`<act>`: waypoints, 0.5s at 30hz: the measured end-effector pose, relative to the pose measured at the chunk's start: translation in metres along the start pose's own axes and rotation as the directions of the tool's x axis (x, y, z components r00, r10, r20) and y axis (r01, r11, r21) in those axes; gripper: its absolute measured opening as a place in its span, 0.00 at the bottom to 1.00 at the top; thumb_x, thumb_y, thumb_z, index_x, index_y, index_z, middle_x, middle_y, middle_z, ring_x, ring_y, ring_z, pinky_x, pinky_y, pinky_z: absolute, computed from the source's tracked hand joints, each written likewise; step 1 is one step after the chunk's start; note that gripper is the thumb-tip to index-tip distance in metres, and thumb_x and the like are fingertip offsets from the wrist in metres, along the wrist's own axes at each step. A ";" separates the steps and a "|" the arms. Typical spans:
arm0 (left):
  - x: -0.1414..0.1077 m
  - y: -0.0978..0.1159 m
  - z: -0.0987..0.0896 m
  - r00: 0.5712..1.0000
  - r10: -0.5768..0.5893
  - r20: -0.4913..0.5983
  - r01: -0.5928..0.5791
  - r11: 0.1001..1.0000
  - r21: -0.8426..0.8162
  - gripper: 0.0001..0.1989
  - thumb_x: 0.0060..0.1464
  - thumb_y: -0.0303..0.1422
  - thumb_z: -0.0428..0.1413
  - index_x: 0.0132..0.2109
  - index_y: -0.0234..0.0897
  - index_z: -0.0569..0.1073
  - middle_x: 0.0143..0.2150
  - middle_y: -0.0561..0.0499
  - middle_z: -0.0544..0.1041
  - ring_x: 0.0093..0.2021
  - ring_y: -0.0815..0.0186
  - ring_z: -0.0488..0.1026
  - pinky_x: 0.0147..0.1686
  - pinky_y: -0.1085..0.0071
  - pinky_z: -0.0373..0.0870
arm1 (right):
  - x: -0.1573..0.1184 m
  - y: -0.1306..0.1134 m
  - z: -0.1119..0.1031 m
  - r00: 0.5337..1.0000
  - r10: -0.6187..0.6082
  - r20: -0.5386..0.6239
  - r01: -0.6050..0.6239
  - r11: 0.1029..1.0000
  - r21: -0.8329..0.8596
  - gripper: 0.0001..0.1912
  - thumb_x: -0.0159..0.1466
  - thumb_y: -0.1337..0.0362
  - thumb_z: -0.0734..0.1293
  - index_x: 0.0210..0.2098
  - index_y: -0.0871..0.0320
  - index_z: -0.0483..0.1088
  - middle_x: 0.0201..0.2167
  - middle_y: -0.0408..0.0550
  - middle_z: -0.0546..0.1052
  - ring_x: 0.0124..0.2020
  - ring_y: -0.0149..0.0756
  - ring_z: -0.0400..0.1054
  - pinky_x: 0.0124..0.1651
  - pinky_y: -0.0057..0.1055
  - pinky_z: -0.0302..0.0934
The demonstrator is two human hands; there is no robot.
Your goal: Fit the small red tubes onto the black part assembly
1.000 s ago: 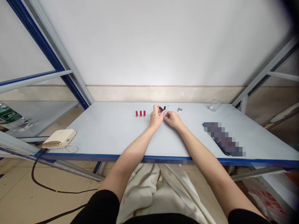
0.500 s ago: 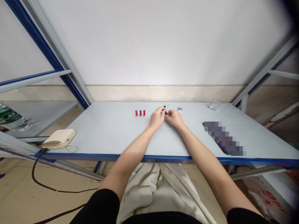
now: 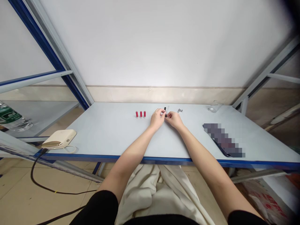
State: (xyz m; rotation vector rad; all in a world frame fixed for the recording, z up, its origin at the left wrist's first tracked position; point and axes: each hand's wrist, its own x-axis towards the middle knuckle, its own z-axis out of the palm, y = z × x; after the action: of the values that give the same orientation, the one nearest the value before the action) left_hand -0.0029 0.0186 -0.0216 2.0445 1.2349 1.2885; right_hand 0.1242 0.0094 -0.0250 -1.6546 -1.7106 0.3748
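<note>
My left hand (image 3: 157,118) is closed on the side of a small black cylindrical piece (image 3: 165,109) near the back of the grey table. From the right, my right hand (image 3: 174,118) pinches the lower end of the same piece, close to my left fingertips. Just behind my fingers lies a thin clear strip (image 3: 168,108). Three red-capped small tubes (image 3: 141,114) stand in a row left of my hands. Several tiny metal parts (image 3: 180,110) lie to the right of them.
On the grey table (image 3: 112,134), a clear cup (image 3: 214,107) lies at the back right and a dark, pixelated flat object (image 3: 222,140) nearer the front. A cream device (image 3: 59,139) with a cable sits front left. A bottle (image 3: 11,118) lies far left.
The black piece stands slightly more upright between my fingers. My right hand has shifted down a little, and the camera view has moved slightly.
</note>
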 end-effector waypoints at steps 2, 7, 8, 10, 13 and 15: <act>0.003 0.005 -0.005 0.999 -0.052 -0.003 0.052 0.998 0.031 0.06 0.53 0.29 0.52 0.37 0.35 0.71 0.41 0.47 0.74 0.33 0.68 0.70 0.41 0.70 0.67 | 0.000 -0.002 -0.001 0.999 0.035 0.028 -0.037 0.996 0.081 0.06 0.49 0.64 0.65 0.25 0.60 0.65 0.23 0.44 0.71 0.24 0.29 0.60 0.30 0.25 0.52; 0.018 0.018 -0.039 0.992 -0.112 -0.058 0.113 0.993 0.018 0.08 0.53 0.31 0.53 0.40 0.35 0.72 0.40 0.47 0.75 0.32 0.68 0.70 0.39 0.71 0.67 | 0.005 -0.005 0.001 0.991 0.060 0.121 -0.086 0.973 0.216 0.09 0.47 0.62 0.66 0.23 0.60 0.64 0.21 0.41 0.68 0.22 0.27 0.59 0.27 0.25 0.51; 0.021 0.019 -0.048 0.990 -0.103 -0.101 0.102 0.995 -0.006 0.08 0.54 0.32 0.52 0.39 0.35 0.72 0.39 0.47 0.76 0.32 0.68 0.70 0.38 0.71 0.67 | 0.007 -0.007 0.003 0.988 0.053 0.146 -0.086 0.970 0.229 0.09 0.46 0.62 0.66 0.23 0.60 0.63 0.20 0.41 0.68 0.22 0.27 0.58 0.27 0.25 0.50; 0.022 0.017 -0.066 0.976 -0.087 -0.197 0.078 0.995 -0.056 0.09 0.55 0.34 0.51 0.38 0.35 0.72 0.37 0.48 0.76 0.33 0.69 0.71 0.38 0.73 0.67 | 0.012 -0.011 0.009 0.980 0.033 0.195 -0.080 0.968 0.238 0.09 0.47 0.62 0.67 0.23 0.60 0.63 0.20 0.40 0.67 0.22 0.27 0.58 0.27 0.24 0.50; 0.019 0.009 -0.083 0.942 -0.113 -0.315 0.079 0.990 -0.121 0.09 0.56 0.35 0.49 0.36 0.35 0.71 0.34 0.50 0.75 0.34 0.69 0.71 0.37 0.75 0.66 | 0.019 -0.026 0.022 0.972 0.021 0.235 -0.071 0.975 0.208 0.07 0.47 0.65 0.67 0.23 0.60 0.63 0.21 0.40 0.67 0.23 0.27 0.59 0.27 0.24 0.51; 0.014 0.002 -0.086 0.922 -0.157 -0.354 0.111 0.983 -0.146 0.08 0.56 0.34 0.49 0.35 0.36 0.70 0.33 0.50 0.75 0.35 0.70 0.71 0.36 0.75 0.66 | 0.023 -0.037 0.032 0.970 0.003 0.242 -0.046 0.984 0.171 0.06 0.48 0.66 0.67 0.22 0.60 0.63 0.21 0.41 0.68 0.23 0.27 0.59 0.28 0.24 0.51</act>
State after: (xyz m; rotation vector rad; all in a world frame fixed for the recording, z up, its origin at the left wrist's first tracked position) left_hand -0.0749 0.0208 0.0283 1.6490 1.3846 1.6845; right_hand 0.0774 0.0352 -0.0166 -1.5526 -1.7756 0.7433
